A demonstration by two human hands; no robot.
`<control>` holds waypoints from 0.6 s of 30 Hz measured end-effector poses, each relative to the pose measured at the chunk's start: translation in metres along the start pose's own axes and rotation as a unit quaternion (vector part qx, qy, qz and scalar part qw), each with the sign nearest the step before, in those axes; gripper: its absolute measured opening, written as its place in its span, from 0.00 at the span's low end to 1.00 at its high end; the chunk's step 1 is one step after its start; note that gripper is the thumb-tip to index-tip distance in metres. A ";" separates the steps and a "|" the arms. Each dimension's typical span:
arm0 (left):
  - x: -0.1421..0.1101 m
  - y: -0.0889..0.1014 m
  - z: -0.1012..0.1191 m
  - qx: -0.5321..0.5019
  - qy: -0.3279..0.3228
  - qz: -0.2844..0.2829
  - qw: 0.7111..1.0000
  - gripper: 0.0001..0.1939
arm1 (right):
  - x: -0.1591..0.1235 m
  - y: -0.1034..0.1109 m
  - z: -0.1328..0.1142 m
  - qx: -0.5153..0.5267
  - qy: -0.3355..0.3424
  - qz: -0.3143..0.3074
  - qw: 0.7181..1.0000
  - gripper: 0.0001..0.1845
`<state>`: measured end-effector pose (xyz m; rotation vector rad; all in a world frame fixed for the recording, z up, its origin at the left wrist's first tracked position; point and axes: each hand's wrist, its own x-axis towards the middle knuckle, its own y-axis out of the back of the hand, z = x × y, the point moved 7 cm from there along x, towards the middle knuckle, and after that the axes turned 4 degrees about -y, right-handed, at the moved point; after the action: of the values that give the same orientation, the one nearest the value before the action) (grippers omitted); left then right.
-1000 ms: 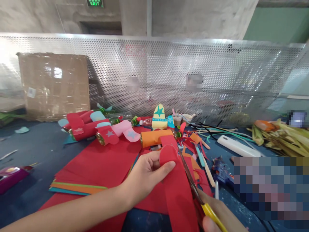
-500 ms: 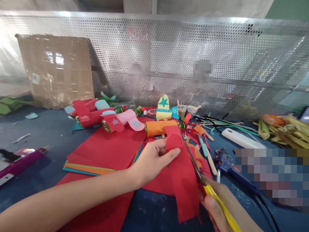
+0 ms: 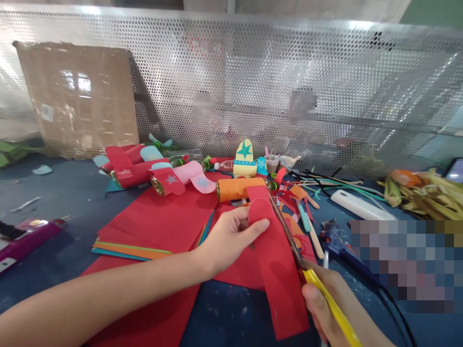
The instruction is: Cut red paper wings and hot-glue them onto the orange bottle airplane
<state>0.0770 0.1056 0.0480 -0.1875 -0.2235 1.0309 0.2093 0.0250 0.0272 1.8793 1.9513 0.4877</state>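
left hand [image 3: 226, 243] pinches a red paper strip [image 3: 277, 272], right hand [image 3: 342, 285] curled round yellow-handled scissors [image 3: 331, 303]

Perforated screen [image 3: 246, 58] behind blue table [image 3: 231, 313]

No lettering or number can be read: 1 white label [image 3: 47, 112] on the cardboard [image 3: 104, 103] is too small to make out, and reddish marks [image 3: 207, 45] at the perforated panel [image 3: 249, 62] are too blurred.
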 end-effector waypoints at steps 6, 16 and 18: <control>0.002 0.006 -0.002 0.007 -0.003 0.024 1.000 0.16 | 0.010 0.007 0.024 0.050 -0.025 0.051 0.997 0.26; 0.013 0.021 -0.006 -0.045 -0.002 0.069 0.997 0.15 | 0.031 0.008 0.024 -0.024 0.019 0.055 0.998 0.15; 0.017 0.030 -0.004 -0.052 -0.017 0.105 0.993 0.14 | 0.030 0.010 0.025 -0.020 0.028 0.064 0.997 0.15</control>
<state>0.0623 0.1351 0.0379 -0.2929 -0.2927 1.2327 0.2293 0.0547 0.0092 1.9946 1.8493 0.6188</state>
